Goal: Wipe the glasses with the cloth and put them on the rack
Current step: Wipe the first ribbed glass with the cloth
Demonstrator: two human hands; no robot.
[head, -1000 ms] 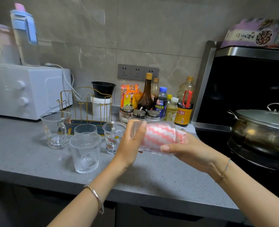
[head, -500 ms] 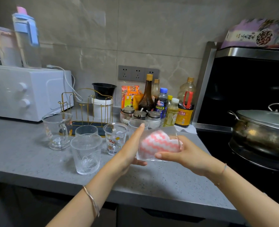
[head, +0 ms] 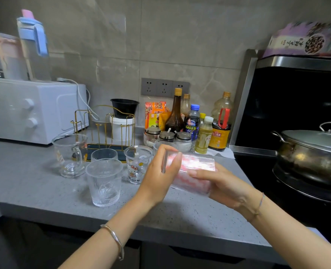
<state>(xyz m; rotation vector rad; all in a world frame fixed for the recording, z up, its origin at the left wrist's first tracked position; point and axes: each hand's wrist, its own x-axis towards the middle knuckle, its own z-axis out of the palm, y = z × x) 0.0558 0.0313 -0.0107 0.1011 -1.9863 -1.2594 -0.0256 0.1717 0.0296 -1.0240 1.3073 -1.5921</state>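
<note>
- The grey speckled stone countertop [head: 44, 191] lies beneath the grip, which is held clear above it.
- The gold wire rack [head: 104, 129] stands beyond and left of the grip, with no glass seen on it.
- A cluster of clear drinking glasses [head: 104, 181] waits left of the grip, between it and the rack.
- The ribbed clear glass tumbler [head: 197, 162] lies sideways in both hands; it has turned in the last half-second and its right end now dips.
- The right hand [head: 224, 185] cups that end from below, thumb along the wall (fingers hidden).
- The left hand [head: 160, 171] now curls over the other end, where its fingers earlier lay straight.
- The pink-and-white cloth [head: 190, 179] is inside the tumbler, blurred; wiping appears ongoing, racking not yet started.
</note>
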